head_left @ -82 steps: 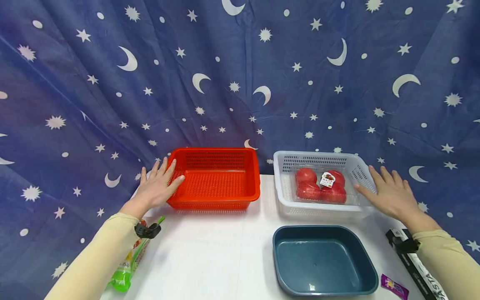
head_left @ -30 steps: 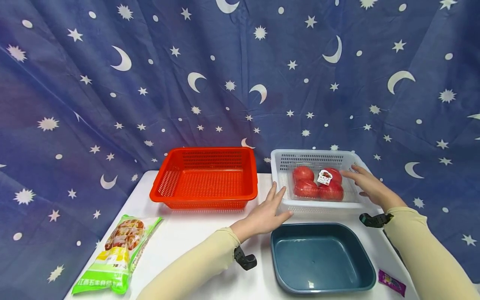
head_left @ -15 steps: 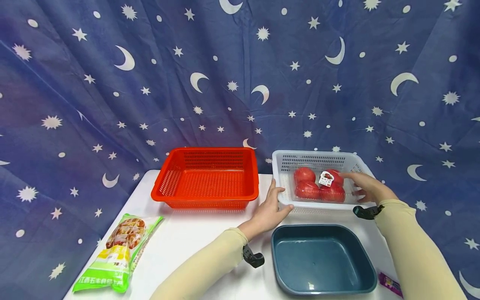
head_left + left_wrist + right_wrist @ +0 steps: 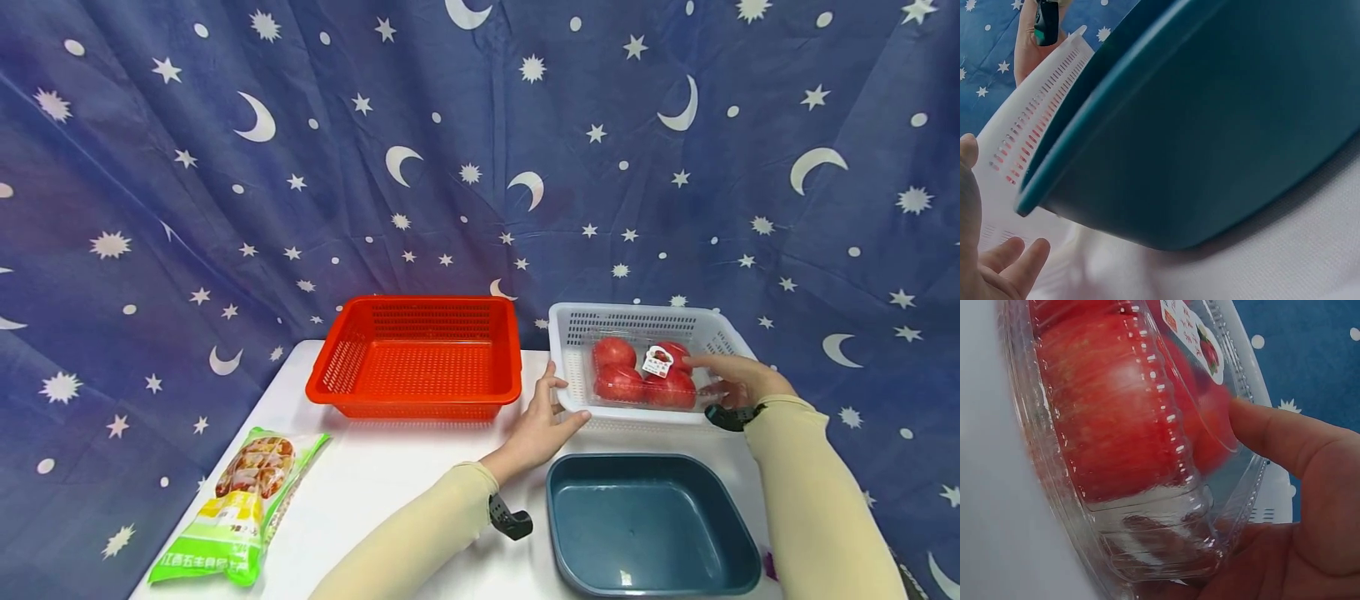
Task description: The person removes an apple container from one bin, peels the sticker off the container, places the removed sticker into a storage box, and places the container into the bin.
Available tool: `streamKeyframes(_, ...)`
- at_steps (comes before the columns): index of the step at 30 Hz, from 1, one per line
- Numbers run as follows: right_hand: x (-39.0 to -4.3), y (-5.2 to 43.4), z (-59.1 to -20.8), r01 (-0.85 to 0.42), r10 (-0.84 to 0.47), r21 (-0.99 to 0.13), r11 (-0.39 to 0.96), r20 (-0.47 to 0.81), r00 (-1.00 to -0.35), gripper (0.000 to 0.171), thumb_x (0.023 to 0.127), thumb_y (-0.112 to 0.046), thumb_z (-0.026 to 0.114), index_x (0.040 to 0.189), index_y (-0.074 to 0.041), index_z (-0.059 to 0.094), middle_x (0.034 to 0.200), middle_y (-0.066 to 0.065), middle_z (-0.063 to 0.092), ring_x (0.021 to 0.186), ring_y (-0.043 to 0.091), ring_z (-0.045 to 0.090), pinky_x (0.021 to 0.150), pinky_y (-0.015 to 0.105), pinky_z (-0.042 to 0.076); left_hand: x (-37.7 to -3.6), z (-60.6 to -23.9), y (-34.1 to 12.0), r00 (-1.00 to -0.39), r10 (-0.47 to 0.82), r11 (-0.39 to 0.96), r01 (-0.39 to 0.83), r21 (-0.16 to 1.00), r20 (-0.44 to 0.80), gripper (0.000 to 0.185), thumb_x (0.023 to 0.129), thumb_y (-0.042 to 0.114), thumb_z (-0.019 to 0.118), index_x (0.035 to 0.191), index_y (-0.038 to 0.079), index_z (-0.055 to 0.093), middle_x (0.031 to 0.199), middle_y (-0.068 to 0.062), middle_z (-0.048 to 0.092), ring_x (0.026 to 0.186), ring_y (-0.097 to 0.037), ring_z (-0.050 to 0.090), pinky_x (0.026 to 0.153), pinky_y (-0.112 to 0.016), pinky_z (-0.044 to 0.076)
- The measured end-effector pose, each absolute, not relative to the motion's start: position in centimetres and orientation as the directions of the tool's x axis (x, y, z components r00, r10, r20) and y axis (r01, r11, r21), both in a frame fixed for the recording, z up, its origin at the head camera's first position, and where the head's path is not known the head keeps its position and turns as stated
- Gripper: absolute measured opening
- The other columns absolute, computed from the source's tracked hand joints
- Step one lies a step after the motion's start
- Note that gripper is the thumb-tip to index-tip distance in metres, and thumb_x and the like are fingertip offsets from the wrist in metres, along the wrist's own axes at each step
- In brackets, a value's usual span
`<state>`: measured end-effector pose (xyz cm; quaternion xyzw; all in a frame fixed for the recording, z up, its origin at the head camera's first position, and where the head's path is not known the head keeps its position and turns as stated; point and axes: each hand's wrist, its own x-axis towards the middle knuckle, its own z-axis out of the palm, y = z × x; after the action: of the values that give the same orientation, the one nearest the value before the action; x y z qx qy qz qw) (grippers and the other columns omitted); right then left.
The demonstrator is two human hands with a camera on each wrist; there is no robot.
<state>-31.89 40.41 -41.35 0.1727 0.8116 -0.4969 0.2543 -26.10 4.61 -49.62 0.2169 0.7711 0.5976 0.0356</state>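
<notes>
A clear plastic box of red fruit (image 4: 637, 375) with a small label lies in the white slotted basket (image 4: 630, 312) at the back right. My right hand (image 4: 731, 379) reaches into the basket and grips the box's right end. In the right wrist view the thumb (image 4: 1260, 425) lies on the lid of the box (image 4: 1116, 425) and the fingers curl under its edge. My left hand (image 4: 547, 412) rests against the basket's near-left corner with fingers fairly straight. The left wrist view shows those fingers (image 4: 1010, 262) beside the basket wall (image 4: 1029, 125).
An empty dark blue tub (image 4: 652, 525) sits just in front of the white basket, close under both forearms. An empty red basket (image 4: 420, 302) stands at the back left. A green snack bag (image 4: 232, 517) lies at the front left of the white table.
My left hand left the red basket and came across to the white basket's near-left corner. My right hand moved from outside the basket's right wall onto the fruit box and closed on it.
</notes>
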Motion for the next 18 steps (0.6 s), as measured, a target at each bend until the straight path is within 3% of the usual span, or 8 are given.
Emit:
streamKeyframes(6,-31.61,40.61,-41.4,0.538,0.026,-0.716,0.445,-0.591,-0.807,0.105,0.1,-0.056,0.056,0.156,0.011,-0.002,0.157,0.039,0.013,0.14,0.054,0.025,0.109,0.059,0.041,-26.11,-49.81,4.82,-0.908,0.363,0.187,0.29,0.938,0.208,0.052,0.098,0.034,0.071,0.133,0.018,0.037,0.172,0.005,0.006,0.119,-0.029,0.064,0.094,-0.026,0.053)
streamKeyframes(10,-31.38,40.73,-41.47,0.544,0.015,-0.736,0.403,-0.589,-0.808,0.106,0.099,-0.055,0.058,0.156,0.01,-0.004,0.159,0.038,0.01,0.142,0.054,0.022,0.111,0.059,0.039,-26.15,-49.84,5.0,-0.901,0.367,0.163,0.308,0.937,0.232,0.051,0.098,0.033,0.07,0.132,0.013,0.037,0.172,0.0,0.006,0.117,-0.03,0.065,0.094,-0.026,0.053)
streamKeyframes(18,-31.45,40.26,-41.7,0.569,0.056,-0.766,0.299,-0.581,-0.812,0.107,0.097,-0.049,0.067,0.159,0.005,-0.001,0.16,0.035,0.013,0.143,0.05,0.023,0.109,0.055,0.043,-25.99,-49.78,4.81,-0.904,0.366,0.182,0.303,0.936,0.222,0.055,0.099,0.034,0.069,0.135,0.009,0.036,0.172,0.005,0.005,0.117,-0.027,0.064,0.095,-0.027,0.053)
